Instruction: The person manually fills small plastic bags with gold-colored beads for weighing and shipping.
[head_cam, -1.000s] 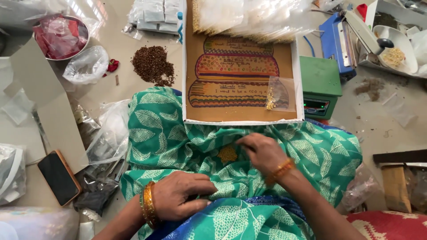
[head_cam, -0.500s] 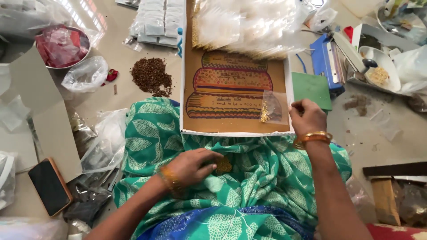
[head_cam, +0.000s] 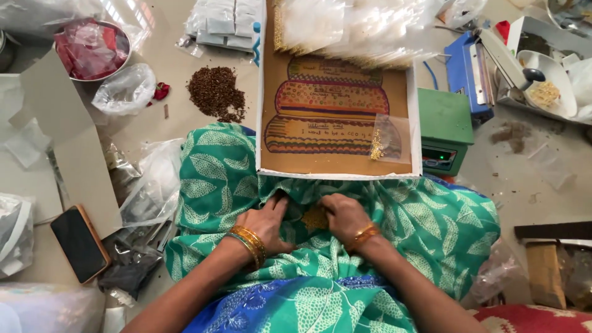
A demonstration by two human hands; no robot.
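Both hands rest in the lap on the green leaf-patterned fabric [head_cam: 394, 228], either side of a small heap of yellow-gold grains [head_cam: 315, 217] lying in a hollow of the cloth. The left hand [head_cam: 266, 223], with gold bangles at the wrist, lies palm down with fingers curled toward the heap, touching the fabric just beside it; whether its grip closes on anything cannot be told. The right hand [head_cam: 343, 214], with an orange-gold bangle at the wrist, lies likewise, fingers bent at the heap's other edge, grip state also not discernible. Just beyond the hands, a flat brown cardboard sheet with a white border and coloured banded drawing [head_cam: 296, 154] rests against the knees. On it, toward its right side, lies a small clear plastic pouch holding a little yellow grain [head_cam: 387, 139]; a pile of clear plastic pouches [head_cam: 351, 28] covers its far end. To the right of the sheet stands a green box-shaped scale [head_cam: 445, 123], with a blue heat sealer [head_cam: 464, 71] beyond it. To the left, on the floor, lies a heap of dark brown seeds [head_cam: 214, 92], and nearer, a dark phone in an orange case [head_cam: 79, 243].
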